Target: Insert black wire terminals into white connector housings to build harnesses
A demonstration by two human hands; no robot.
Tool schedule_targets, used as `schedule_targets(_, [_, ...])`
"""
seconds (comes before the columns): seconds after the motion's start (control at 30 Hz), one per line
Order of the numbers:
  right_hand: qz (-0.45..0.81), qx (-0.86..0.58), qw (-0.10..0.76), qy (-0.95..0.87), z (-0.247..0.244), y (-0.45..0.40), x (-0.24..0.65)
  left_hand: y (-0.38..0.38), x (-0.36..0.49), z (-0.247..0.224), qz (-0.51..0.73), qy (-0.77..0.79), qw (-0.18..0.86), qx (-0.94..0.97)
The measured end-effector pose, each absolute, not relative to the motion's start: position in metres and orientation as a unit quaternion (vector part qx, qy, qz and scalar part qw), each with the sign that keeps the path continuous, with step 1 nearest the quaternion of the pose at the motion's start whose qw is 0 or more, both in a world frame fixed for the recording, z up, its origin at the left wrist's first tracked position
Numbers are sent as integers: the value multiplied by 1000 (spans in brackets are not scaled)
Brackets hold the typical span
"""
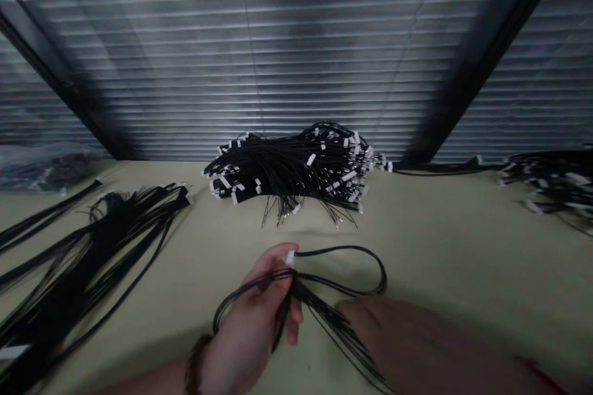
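Observation:
A bundle of thin black cables is pinched between the thumb and fingers of my left hand. One looped end carries a white connector at my left fingertips. A loop of cable extends to the right of the connector, and another curves round to the left over my hand. The loose strands run down to the right, beside my right hand. That hand is blurred, with its back to the camera; its fingertips are hidden, and whether it grips the strands does not show.
A large pile of black cables with white connectors lies at the back centre of the pale table. Long cable bundles cover the left. More cables lie far right. A plastic bag sits back left, before window blinds.

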State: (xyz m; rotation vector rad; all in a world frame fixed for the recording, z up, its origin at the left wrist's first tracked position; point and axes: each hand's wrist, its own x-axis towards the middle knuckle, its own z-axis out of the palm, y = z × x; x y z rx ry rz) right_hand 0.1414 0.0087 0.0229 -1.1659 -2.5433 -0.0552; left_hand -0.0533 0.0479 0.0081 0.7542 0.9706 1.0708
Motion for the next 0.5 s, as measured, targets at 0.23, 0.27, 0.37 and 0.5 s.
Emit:
schedule_targets(0.23, [-160,-382,134,-900,56,30,170,37,-50,5,475,427,680,360])
schedule_targets(0.27, [-159,-378,127,-903,57,29,176,36,-49,4,471,420,686,362])
schedule_targets(0.37, [-147,-387,124,-902,37,17,181,33,-45,4,477,408,691,359])
schedule_targets(0.5, [-128,-427,138,-884,-3,-2,168,33,-42,4,482,423,676,363])
